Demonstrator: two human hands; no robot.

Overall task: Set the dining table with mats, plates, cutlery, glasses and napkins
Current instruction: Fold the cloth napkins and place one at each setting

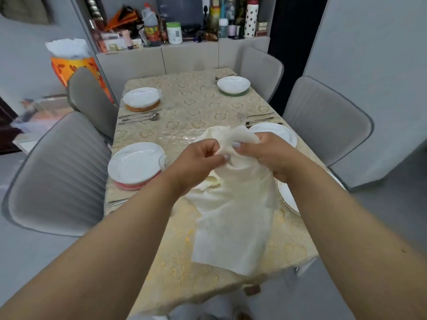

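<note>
A dining table (203, 105) under a patterned cream cloth filled the middle of the frame, ringed by grey chairs (60, 172), with a cluttered sideboard (161, 33) along the top. Four white plates were seen laid out: on a pink mat at centre left (136, 161), on an orange mat at upper left (141, 98), on a green mat at upper centre (233, 84), and at centre right (275, 132), where no mat could be made out; a further plate rim (286, 197) was partly hidden by an arm. Cutlery (138, 117) had been set beside the upper-left plate, evidently one set per seat. At centre, a white napkin (233, 215) was held above the table, its lower part hanging free, apparently being folded or shaped before placing. It was pinched by the curled fingers of the left hand (198, 165) and gripped in the closed fingers of the right hand (270, 153). A glass (163, 160) appeared at the pink-matted plate's edge.
</note>
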